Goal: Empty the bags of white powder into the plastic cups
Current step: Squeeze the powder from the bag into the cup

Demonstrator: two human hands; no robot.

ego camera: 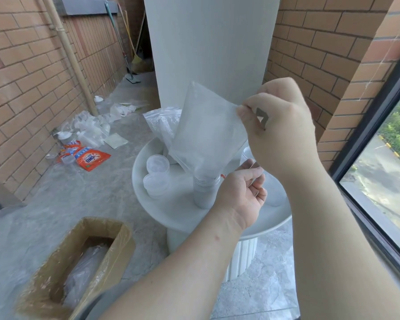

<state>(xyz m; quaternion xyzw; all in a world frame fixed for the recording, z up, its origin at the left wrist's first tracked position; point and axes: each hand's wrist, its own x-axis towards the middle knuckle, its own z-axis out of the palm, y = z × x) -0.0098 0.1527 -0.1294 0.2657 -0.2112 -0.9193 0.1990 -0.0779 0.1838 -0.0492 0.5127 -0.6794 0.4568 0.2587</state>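
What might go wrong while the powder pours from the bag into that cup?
The bag meets the narrow cup only at its corner, so powder may spill over the rim onto the table. The cup is tall, and the left hand and right hand both seem to pinch the bag, not the cup, so a tug might tip it.

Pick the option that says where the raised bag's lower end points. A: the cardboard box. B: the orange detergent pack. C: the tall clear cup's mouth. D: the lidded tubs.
C: the bag, pinched at its top by the right hand and lower down by the left hand, narrows into the tall clear cup on the white table.
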